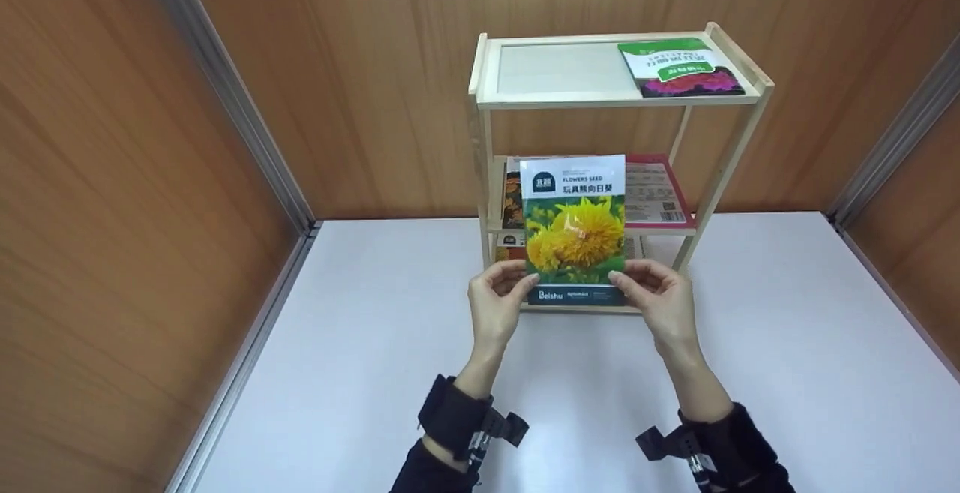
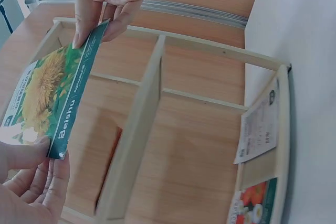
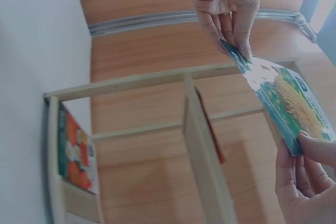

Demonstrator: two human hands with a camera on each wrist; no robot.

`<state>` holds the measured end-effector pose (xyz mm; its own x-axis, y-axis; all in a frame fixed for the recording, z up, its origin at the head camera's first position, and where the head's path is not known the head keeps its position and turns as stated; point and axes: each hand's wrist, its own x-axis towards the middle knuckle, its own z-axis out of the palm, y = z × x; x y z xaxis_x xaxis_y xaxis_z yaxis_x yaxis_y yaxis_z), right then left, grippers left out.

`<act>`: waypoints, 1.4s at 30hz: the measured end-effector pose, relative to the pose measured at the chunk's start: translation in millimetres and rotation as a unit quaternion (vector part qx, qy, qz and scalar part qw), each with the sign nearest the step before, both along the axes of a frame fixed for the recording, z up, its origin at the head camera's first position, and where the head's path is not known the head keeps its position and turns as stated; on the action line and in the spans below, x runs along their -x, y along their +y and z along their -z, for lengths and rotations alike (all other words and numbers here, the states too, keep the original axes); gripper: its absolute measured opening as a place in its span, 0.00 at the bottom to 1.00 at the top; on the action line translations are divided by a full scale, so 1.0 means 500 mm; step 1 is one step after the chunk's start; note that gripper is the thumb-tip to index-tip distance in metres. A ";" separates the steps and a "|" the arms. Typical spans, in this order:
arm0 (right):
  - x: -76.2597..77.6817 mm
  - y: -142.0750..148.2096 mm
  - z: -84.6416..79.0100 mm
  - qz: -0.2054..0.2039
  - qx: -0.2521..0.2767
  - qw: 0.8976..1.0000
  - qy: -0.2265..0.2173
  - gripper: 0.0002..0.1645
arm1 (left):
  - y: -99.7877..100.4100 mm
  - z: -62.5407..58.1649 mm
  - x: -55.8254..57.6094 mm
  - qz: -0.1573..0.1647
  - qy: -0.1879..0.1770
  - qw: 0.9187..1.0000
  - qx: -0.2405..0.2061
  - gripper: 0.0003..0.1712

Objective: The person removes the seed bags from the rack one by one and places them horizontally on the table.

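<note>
A sunflower seed packet (image 1: pixel 576 234) with yellow blooms and a dark green bottom band is held upright in front of the wooden shelf (image 1: pixel 570 104). My left hand (image 1: pixel 498 304) pinches its lower left edge, thumb on the front and fingers behind. At the lower right edge, my right hand (image 1: pixel 664 302) grips it the same way. Both wrist views show the packet (image 2: pixel 50 93) stretched between the two hands, with the shelf's boards beyond it. The packet hides part of the middle and bottom shelf levels in the head view.
On the top level, a green-and-white packet with pink flowers (image 1: pixel 682 69) lies at the right. The middle level carries a red-edged packet (image 1: pixel 656 193), back side up. Down on the bottom level lies a packet with red and white flowers (image 3: pixel 77 150). Wood-grain walls (image 1: pixel 360 88) surround the white table (image 1: pixel 360 343).
</note>
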<state>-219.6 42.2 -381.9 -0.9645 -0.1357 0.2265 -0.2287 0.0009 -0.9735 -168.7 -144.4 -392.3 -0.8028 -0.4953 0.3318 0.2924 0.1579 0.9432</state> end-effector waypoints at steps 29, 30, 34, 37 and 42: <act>-0.069 0.003 0.215 0.008 -0.116 0.984 -0.134 0.14 | 0.004 0.204 -0.076 -0.027 -0.150 0.988 0.008 0.09; -0.070 0.000 0.221 0.007 -0.120 0.983 -0.137 0.14 | 0.002 0.210 -0.080 -0.030 -0.153 0.988 0.013 0.09; -0.076 -0.014 0.245 0.006 -0.123 0.983 -0.137 0.13 | -0.009 0.230 -0.094 -0.035 -0.173 0.984 0.034 0.09; -0.082 -0.024 0.261 -0.003 -0.120 0.983 -0.140 0.12 | -0.019 0.244 -0.105 -0.040 -0.181 0.981 0.062 0.10; -0.090 -0.046 0.281 -0.032 -0.127 0.981 -0.144 0.12 | -0.039 0.262 -0.125 -0.054 -0.192 0.974 0.106 0.10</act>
